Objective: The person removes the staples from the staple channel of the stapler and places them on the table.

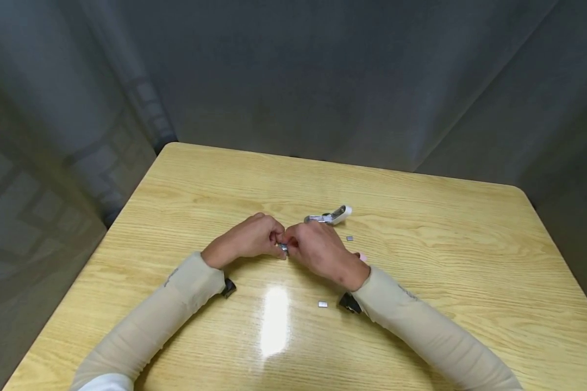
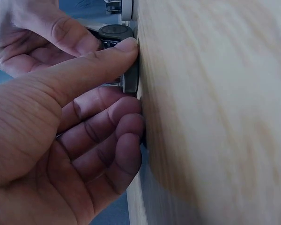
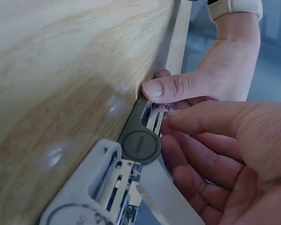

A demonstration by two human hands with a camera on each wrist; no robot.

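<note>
Head view: both hands together, left hand (image 1: 247, 239) and right hand (image 1: 318, 251) pinching one small grey stapler (image 3: 141, 140) steady against counter (image 1: 420, 282); white stapler (image 1: 336, 215) just beyond.

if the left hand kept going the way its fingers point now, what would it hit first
Most likely the right hand. The left hand points across at it, and both pinch the small grey stapler lying on the table between them. Depth is hard to judge.

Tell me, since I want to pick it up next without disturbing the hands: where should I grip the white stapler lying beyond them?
Probably pinch the white stapler across its long sides at the white body end, coming from above on the far right side. It lies flat on the table, and its metal end points toward the right hand.
</note>
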